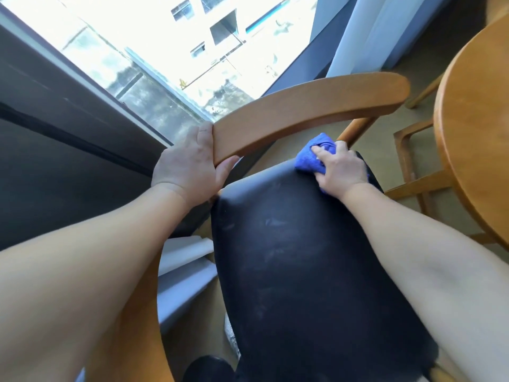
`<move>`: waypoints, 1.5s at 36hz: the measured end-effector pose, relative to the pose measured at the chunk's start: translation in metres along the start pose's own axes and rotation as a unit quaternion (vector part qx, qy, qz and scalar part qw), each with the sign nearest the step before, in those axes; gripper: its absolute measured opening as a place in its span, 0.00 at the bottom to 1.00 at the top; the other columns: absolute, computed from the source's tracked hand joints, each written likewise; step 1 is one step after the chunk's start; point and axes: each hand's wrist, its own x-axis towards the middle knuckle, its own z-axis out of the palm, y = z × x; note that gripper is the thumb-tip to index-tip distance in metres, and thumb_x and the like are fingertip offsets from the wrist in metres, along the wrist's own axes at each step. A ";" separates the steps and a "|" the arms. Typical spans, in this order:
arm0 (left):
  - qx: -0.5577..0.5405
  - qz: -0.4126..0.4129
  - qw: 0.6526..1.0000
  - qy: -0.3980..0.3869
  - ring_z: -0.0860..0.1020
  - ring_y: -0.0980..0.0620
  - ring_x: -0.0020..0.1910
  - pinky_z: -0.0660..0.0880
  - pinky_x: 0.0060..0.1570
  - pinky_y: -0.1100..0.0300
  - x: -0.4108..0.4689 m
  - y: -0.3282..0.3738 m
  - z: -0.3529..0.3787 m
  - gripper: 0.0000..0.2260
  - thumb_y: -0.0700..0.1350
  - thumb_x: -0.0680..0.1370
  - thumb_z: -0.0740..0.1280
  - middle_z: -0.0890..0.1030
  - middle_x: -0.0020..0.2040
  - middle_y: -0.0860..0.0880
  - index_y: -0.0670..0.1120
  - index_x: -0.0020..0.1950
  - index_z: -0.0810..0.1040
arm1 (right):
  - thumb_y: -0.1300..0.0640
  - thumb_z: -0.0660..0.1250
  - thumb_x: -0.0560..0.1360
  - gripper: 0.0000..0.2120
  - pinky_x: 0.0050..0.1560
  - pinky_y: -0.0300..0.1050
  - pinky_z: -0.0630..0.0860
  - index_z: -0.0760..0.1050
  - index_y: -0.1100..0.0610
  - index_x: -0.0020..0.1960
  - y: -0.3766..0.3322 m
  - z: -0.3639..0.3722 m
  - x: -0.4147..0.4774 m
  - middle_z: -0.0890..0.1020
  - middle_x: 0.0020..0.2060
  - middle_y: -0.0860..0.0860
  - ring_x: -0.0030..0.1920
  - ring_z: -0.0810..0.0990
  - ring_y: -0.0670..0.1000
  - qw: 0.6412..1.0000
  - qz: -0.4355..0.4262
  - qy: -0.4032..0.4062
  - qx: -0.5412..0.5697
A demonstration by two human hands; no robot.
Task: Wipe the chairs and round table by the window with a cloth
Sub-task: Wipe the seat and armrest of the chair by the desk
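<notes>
A wooden chair fills the middle of the view, with a dark padded seat (303, 257) and a curved wooden backrest (311, 108). My left hand (190, 169) grips the left end of that backrest. My right hand (340, 168) presses a bunched blue cloth (309, 158) onto the far right corner of the seat, close to a wooden back post. Faint pale smears show on the seat surface. The round wooden table (473, 139) is at the right edge, only partly in view.
A large window (165, 51) with a dark frame runs behind the chair. A pale curtain (363, 31) hangs at the upper right. Wooden legs of the table or another chair (410, 172) stand on the carpet at right. A dark shoe (209, 368) shows at the bottom.
</notes>
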 end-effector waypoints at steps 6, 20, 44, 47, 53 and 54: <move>0.001 0.001 1.000 0.007 0.76 0.40 0.47 0.71 0.43 0.50 0.000 -0.001 0.000 0.29 0.65 0.76 0.55 0.72 0.58 0.44 0.46 0.68 0.60 | 0.46 0.67 0.73 0.29 0.56 0.56 0.72 0.66 0.44 0.73 0.059 -0.005 -0.023 0.69 0.63 0.60 0.55 0.74 0.65 0.997 0.074 0.006 -0.009; 0.005 0.010 1.000 0.015 0.76 0.40 0.49 0.72 0.44 0.48 -0.001 0.000 0.000 0.31 0.65 0.77 0.54 0.71 0.60 0.43 0.44 0.71 0.59 | 0.46 0.66 0.75 0.29 0.61 0.50 0.69 0.63 0.46 0.75 0.055 0.002 -0.051 0.67 0.65 0.57 0.59 0.74 0.63 0.946 0.276 0.063 0.155; 0.003 0.025 0.999 0.036 0.74 0.40 0.53 0.64 0.41 0.52 -0.004 -0.001 0.002 0.31 0.64 0.78 0.53 0.70 0.63 0.43 0.44 0.72 0.58 | 0.48 0.65 0.67 0.23 0.42 0.51 0.79 0.75 0.46 0.62 -0.108 0.083 -0.216 0.77 0.59 0.62 0.43 0.79 0.63 0.932 -0.285 -0.062 0.215; 0.011 0.024 0.999 0.044 0.75 0.39 0.53 0.65 0.41 0.51 -0.002 -0.002 0.004 0.32 0.65 0.78 0.53 0.71 0.62 0.42 0.43 0.72 0.58 | 0.47 0.69 0.67 0.23 0.44 0.50 0.80 0.77 0.47 0.62 -0.081 0.061 -0.189 0.77 0.59 0.61 0.46 0.80 0.62 0.943 -0.249 0.014 0.219; 0.018 0.027 0.998 0.056 0.75 0.39 0.50 0.70 0.41 0.49 -0.002 -0.002 0.005 0.31 0.65 0.78 0.53 0.72 0.59 0.41 0.44 0.71 0.59 | 0.41 0.65 0.66 0.28 0.48 0.55 0.79 0.77 0.50 0.64 0.009 0.020 -0.126 0.75 0.61 0.61 0.51 0.78 0.65 0.979 -0.064 0.128 0.144; 0.019 0.027 0.998 0.058 0.75 0.39 0.49 0.70 0.41 0.49 -0.002 -0.002 0.005 0.30 0.65 0.78 0.53 0.72 0.58 0.41 0.44 0.71 0.59 | 0.41 0.64 0.67 0.29 0.50 0.55 0.78 0.77 0.51 0.65 0.023 0.018 -0.122 0.74 0.62 0.62 0.52 0.78 0.66 0.980 -0.025 0.141 0.137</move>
